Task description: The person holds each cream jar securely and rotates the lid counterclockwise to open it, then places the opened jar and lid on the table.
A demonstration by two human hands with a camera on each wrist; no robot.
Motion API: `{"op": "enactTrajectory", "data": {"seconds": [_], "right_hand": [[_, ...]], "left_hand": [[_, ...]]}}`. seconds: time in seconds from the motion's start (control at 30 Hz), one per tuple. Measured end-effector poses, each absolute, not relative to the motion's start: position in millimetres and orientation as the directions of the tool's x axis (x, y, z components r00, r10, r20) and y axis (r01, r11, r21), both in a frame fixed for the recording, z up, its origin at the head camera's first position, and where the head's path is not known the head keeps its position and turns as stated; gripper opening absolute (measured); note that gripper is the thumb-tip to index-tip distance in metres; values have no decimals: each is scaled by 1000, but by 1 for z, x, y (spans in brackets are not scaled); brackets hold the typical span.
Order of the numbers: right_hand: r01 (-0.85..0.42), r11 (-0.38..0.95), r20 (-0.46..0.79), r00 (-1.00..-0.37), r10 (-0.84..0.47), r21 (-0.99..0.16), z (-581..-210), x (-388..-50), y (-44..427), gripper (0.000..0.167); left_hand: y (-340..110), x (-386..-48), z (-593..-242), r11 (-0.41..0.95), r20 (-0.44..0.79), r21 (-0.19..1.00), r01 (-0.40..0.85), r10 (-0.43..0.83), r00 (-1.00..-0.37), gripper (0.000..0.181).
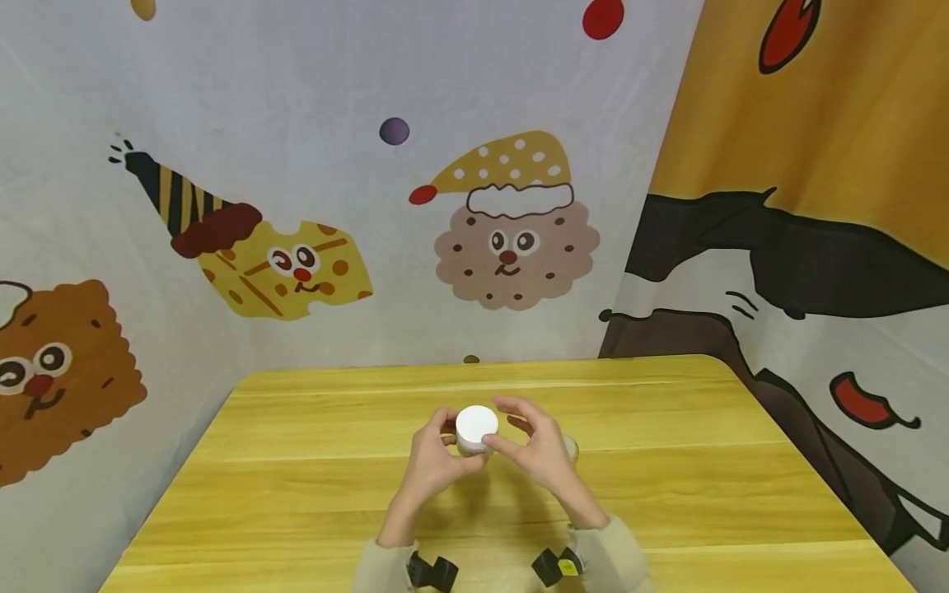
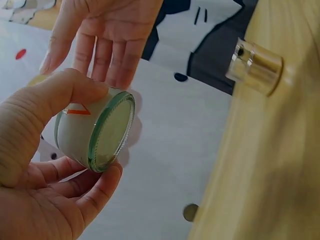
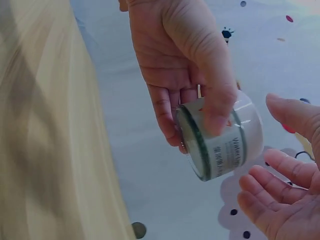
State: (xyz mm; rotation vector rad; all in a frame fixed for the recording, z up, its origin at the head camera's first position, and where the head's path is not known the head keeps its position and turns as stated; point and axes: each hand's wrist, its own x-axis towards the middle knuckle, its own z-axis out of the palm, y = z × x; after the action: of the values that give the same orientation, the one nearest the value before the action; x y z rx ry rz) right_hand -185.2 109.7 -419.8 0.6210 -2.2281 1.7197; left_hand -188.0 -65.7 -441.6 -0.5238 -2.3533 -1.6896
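Observation:
My left hand (image 1: 437, 463) holds a small glass jar (image 3: 227, 150) above the table, thumb on one side and fingers on the other. The jar has a white lid (image 1: 477, 423), a printed label and a thick greenish glass base, which shows in the left wrist view. Around the lid side, my right hand (image 1: 539, 449) is spread with thumb and fingers parted. In the right wrist view, a small gap separates its fingertips (image 3: 272, 155) from the lid.
On the wooden table (image 1: 311, 478) stands a small clear, gold-tinted container (image 2: 256, 67), mostly hidden behind my right hand in the head view. A printed cloth (image 1: 311, 123) hangs behind the table and along its sides.

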Motion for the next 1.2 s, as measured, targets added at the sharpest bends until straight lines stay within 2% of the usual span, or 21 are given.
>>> {"op": "enactTrajectory", "data": {"seconds": [0.33,0.67,0.8,1.1,1.2], "right_hand": [[-488,233,451,-871,-195,-841,-403,-178,111,48],[-529,270,480,-847,-229,-805,-399,-176,111,48],[-536,261,485,-842,-235,-803,-398,-175,111,46],[-563,209,513,-821,-250,-799,-398,-178,113,42],[-558,207,505,-823,-260,-803,-387,-172,112,41]], "left_hand": [[-59,-179,-423,252,420,856,452,172,-891,46],[-55,-174,-417,200,404,882,427,146,-903,46],[-52,-172,-415,184,390,894,410,133,-911,47],[-51,-154,-382,171,416,881,442,169,-894,39],[-52,-153,-380,174,422,876,449,175,-890,37]]}}
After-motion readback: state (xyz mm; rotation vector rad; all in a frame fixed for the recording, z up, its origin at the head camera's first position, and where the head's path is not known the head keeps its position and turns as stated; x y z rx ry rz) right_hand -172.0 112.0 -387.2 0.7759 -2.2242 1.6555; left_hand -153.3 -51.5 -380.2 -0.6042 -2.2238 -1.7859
